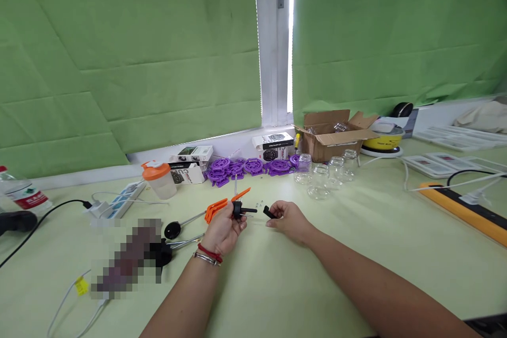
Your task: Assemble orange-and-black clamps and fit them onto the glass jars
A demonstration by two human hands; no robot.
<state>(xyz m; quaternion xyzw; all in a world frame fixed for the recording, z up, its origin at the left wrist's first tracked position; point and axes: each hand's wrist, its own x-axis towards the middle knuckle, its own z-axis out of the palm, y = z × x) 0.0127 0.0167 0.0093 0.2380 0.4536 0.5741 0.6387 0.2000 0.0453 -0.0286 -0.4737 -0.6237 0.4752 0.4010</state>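
Note:
My left hand is closed around a black round-bodied part with thin prongs that point right. In my right hand, a small black angled piece is pinched between thumb and fingers, a short gap from the prongs. Tiny loose bits, too small to name, lie on the table just behind this gap. Orange plastic parts rest beside my left hand. To its left are metal rods, one with a black round knob.
Purple round plastic parts and printed boxes line the wall. Several glass jars stand before a cardboard box. An orange-lidded shaker, a white power strip and cables lie left; an orange power strip lies right.

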